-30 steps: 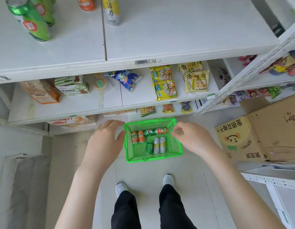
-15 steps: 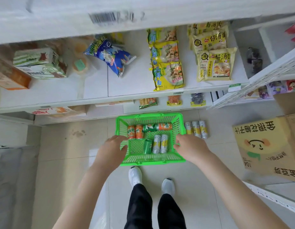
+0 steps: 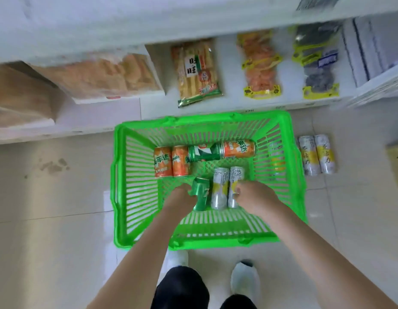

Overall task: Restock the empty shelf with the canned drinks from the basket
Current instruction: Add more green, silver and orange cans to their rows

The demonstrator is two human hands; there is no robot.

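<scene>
While a person leans over it, the pale tiled floor point(image 3: 48, 219) fills most of the view, and a low white shelf point(image 3: 100, 117) runs across the top. On the shelf lie a big blurry bag point(image 3: 100, 74) on the left, then a yellow cracker bag point(image 3: 197, 72), an orange snack bag point(image 3: 259, 65) and a dark snack bag point(image 3: 317, 63), side by side. Just in front of the shelf, a green basket point(image 3: 135, 170) sits on the floor, with the person's white shoes point(image 3: 245, 277) near its close edge. Both arms reach down into the basket. The left hand point(image 3: 179, 200) has its fingers wrapped round a small green can point(image 3: 202, 190). The right hand point(image 3: 255, 197) is close by but not touching the left one, and its fingers curl on a silver and yellow can point(image 3: 234, 181). A second silver can point(image 3: 219, 188) lies between those two cans, right beside the one in the right hand. At the far side of the basket lie two orange cans point(image 3: 163, 161) next to each other, then a long green can point(image 3: 204, 152) on its side, then one more orange can point(image 3: 239, 148) on its side. Outside the basket, on the floor to the right, two silver cans point(image 3: 307, 155) lie side by side, and another can point(image 3: 276, 159) shows dimly through the basket wall.
</scene>
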